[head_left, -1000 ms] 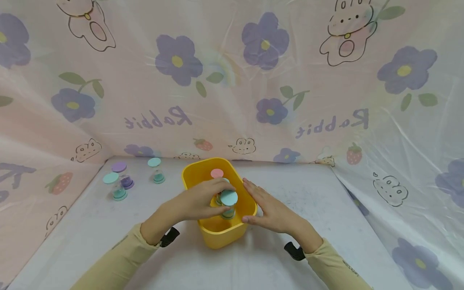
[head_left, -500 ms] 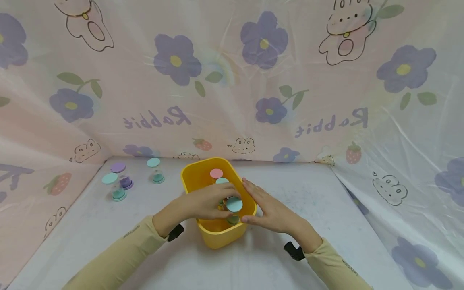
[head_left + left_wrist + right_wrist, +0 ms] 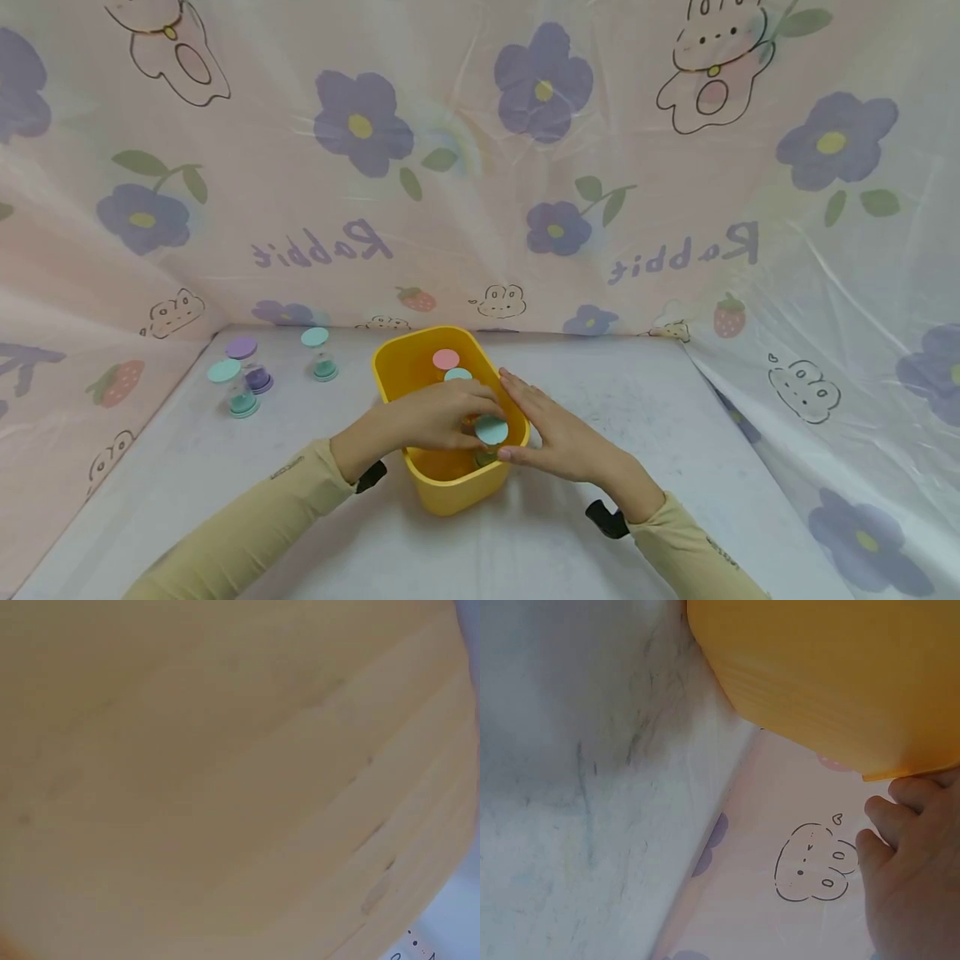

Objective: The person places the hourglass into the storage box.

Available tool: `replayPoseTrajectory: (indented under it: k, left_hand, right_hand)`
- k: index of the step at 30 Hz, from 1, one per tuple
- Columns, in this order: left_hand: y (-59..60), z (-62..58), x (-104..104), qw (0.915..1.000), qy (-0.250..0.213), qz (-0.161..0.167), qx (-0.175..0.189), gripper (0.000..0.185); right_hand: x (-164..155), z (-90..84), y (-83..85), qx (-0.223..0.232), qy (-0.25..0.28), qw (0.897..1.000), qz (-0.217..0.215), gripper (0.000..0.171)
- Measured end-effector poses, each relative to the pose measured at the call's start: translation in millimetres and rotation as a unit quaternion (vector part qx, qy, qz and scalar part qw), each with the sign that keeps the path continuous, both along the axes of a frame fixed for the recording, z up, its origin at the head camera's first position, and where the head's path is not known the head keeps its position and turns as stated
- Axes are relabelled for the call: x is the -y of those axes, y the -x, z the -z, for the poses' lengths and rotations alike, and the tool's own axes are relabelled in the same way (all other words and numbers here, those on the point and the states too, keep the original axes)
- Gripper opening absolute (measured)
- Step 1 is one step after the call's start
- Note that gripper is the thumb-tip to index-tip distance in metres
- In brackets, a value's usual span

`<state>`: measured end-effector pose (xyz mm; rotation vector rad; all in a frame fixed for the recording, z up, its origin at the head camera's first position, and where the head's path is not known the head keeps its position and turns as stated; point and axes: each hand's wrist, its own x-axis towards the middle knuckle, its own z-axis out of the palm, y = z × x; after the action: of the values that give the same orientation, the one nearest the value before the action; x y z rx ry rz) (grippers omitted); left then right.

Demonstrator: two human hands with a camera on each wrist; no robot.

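My left hand (image 3: 438, 414) reaches into a yellow bin (image 3: 450, 497) and grips a mint-topped sand timer (image 3: 491, 430) near the bin's front right corner. The timer stands upright, its lower part mostly covered by fingers. Behind the hand, a pink-topped timer (image 3: 446, 359) and another mint-topped one (image 3: 458, 374) sit inside the bin. My right hand (image 3: 558, 433) rests along the right rim with fingers straight. In the right wrist view its fingertips meet the bin's edge (image 3: 840, 675). A blurred beige surface (image 3: 225, 780) fills most of the left wrist view.
Left of the bin, a purple sand timer (image 3: 257, 379) and a mint one (image 3: 242, 402) stand close together on the white tabletop (image 3: 637, 392). Another mint timer (image 3: 324, 367) stands nearer the bin. A printed curtain (image 3: 450, 192) hangs behind the table.
My left hand has moved right and slightly toward me, bringing the mint timer down into the bin's front right corner. My right hand has stayed on the rim.
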<state>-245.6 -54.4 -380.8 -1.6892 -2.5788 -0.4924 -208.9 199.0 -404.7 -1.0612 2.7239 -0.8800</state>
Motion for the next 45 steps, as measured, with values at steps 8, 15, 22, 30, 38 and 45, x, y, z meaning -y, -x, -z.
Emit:
replayPoseTrajectory:
  k: [8, 15, 22, 30, 38, 45]
  left_hand:
    - [5.6, 4.7, -2.1, 0.9999, 0.01, 0.0, -0.012, 0.041]
    - [5.0, 3.3, -1.5, 0.9997, 0.019, -0.002, -0.015, 0.041]
    - [4.8, 3.3, -1.2, 0.9995, 0.023, -0.021, -0.001, 0.044]
    - [4.7, 4.4, -0.6, 0.9995, 0.022, -0.02, -0.004, 0.042]
    - [3.6, 1.7, 1.6, 0.9996, 0.007, -0.024, 0.009, 0.041]
    - [1.1, -4.4, 11.5, 0.9983, -0.028, -0.045, 0.023, 0.041]
  right_hand:
    - [0.3, 0.1, 1.0, -0.007, 0.0, 1.0, -0.006, 0.098]
    - [0.5, -0.4, 1.7, -0.007, 0.0, 1.0, -0.008, 0.098]
    - [0.5, -0.5, 2.6, -0.006, 0.0, 1.0, -0.007, 0.098]
    - [0.7, 1.4, 2.3, -0.001, -0.004, 1.0, 0.001, 0.097]
    - [0.6, 1.3, 1.3, 0.0, -0.002, 1.0, 0.004, 0.097]
    - [0.7, -0.7, -0.6, -0.004, -0.001, 1.0, 0.001, 0.098]
